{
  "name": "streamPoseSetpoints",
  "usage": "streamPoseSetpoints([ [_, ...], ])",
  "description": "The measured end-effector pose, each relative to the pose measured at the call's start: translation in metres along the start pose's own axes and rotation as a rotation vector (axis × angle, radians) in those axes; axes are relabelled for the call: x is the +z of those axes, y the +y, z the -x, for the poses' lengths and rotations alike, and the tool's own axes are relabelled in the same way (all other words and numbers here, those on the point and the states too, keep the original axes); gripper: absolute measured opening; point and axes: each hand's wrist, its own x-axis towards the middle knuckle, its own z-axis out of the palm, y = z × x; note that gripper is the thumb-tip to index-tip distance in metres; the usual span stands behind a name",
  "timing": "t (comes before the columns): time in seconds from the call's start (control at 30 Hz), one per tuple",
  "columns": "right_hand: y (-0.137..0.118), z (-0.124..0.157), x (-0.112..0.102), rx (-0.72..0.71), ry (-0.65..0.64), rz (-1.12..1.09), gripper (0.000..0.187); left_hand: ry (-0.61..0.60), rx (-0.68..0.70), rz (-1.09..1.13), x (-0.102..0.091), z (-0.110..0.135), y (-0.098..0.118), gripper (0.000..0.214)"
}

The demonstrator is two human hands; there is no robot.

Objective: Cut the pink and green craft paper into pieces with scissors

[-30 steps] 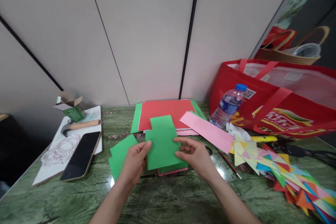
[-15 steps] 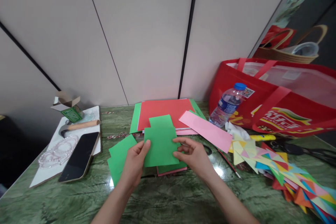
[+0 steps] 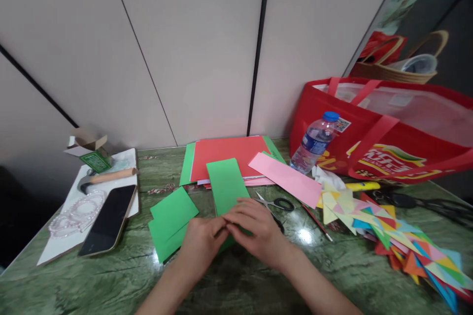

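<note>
My left hand (image 3: 201, 241) and my right hand (image 3: 258, 229) meet fingertip to fingertip low over the table. Both are closed on a green paper sheet (image 3: 226, 242), which the fingers mostly hide; a bit of green shows between and below them. Just behind the hands lies a long green paper strip (image 3: 227, 182). Left of my left hand rest green paper pieces (image 3: 173, 219), overlapping. Scissors with black handles (image 3: 274, 203) lie partly open beyond my right hand. A pink paper strip (image 3: 284, 177) is slanted further back.
Stacked coloured paper (image 3: 229, 150) lies by the wall. At the left are a phone (image 3: 108, 219), a pink bead string (image 3: 79, 211), a wooden-handled tool (image 3: 114, 176) and a small box (image 3: 94, 155). A bottle (image 3: 314, 142), a red bag (image 3: 388, 133) and folded paper pieces (image 3: 402, 236) occupy the right.
Both hands have drawn together and lowered. The green sheet that was held up flat is now mostly covered by the fingers, uncovering the long strip and the scissors.
</note>
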Motion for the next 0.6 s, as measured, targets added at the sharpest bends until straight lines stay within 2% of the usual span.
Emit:
streamPoseSetpoints([
  [0.17, 0.003, 0.003, 0.003, 0.098, -0.072, -0.011, 0.016, 0.014, 0.021, 0.034, 0.000, 0.000, -0.005, 0.014],
  [0.3, 0.005, 0.003, 0.001, 0.189, -0.070, -0.043, 0.015, -0.007, 0.053, 0.109, -0.001, -0.001, -0.009, 0.015],
  [0.43, 0.009, 0.003, -0.004, 0.240, -0.048, -0.072, 0.015, 0.020, -0.054, 0.229, -0.006, -0.003, -0.012, 0.010],
  [0.6, 0.019, 0.004, -0.012, 0.332, 0.013, -0.090, 0.015, 0.066, -0.126, 0.326, -0.008, -0.004, -0.013, 0.008],
])
